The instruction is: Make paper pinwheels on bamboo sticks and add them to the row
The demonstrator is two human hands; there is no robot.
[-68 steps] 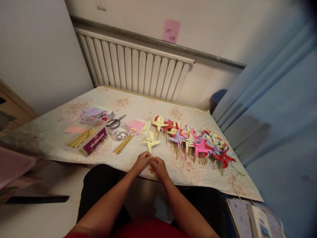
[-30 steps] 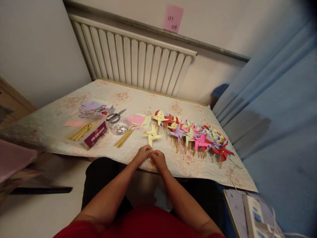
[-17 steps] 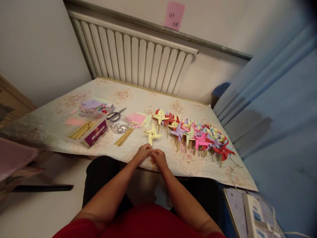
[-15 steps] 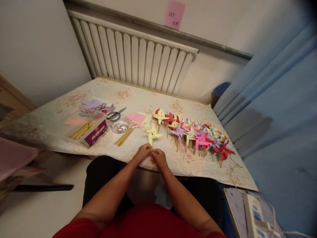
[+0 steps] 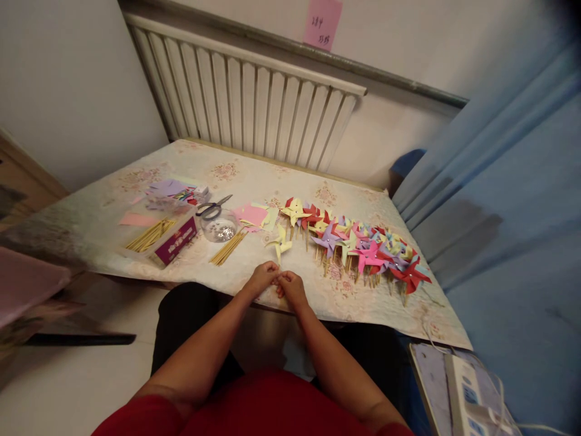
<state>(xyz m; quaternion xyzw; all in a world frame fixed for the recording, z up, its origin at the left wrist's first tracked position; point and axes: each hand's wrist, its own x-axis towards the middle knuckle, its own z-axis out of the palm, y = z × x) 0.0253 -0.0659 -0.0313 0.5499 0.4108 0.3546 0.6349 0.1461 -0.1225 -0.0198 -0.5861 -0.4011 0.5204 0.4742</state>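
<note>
My left hand (image 5: pixel 262 279) and my right hand (image 5: pixel 290 287) meet at the near edge of the table (image 5: pixel 136 266), fingertips pinched together on the stick of a yellow paper pinwheel (image 5: pixel 280 241). The pinwheel's head stands just beyond my fingers, turned partly edge-on. The stick itself is mostly hidden by my fingers. To the right lies a row of several finished pinwheels (image 5: pixel 358 245) in red, pink, purple and yellow.
Left of my hands lie loose sticks (image 5: pixel 226 248), a clear dish of shiny bits (image 5: pixel 219 229), scissors (image 5: pixel 212 208), a box of sticks (image 5: pixel 158 236) and coloured paper (image 5: pixel 252 215). A radiator (image 5: pixel 245 91) stands behind; a blue curtain (image 5: pixel 499 181) hangs on the right.
The yellow pinwheel's head has turned from facing flat to partly edge-on while both hands stay pinched on its stick. The camera has shifted slightly.
</note>
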